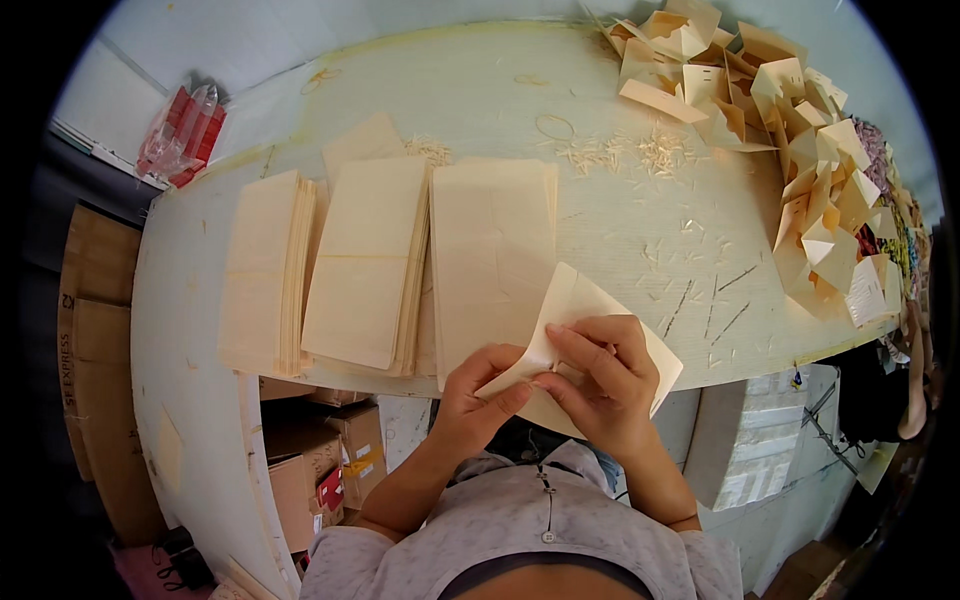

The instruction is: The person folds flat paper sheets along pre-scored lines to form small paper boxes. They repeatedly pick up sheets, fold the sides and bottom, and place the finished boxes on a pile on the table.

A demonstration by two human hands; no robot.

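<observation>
Cream sheet (590,300), bent, at near edge of table (460,90): pinched by left hand (482,393) and right hand (606,372). Just beyond, one partly covered by it: three paper stacks (365,255). Farther: pale slivers (660,153); red package (185,135), left; folded-card heap (800,150), right.

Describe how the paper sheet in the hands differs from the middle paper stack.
The sheet is bent, held by the left hand and right hand; the middle stack lies flat, untouched. The stack wears a thin band; the sheet shows none. Both are pale cream.
</observation>
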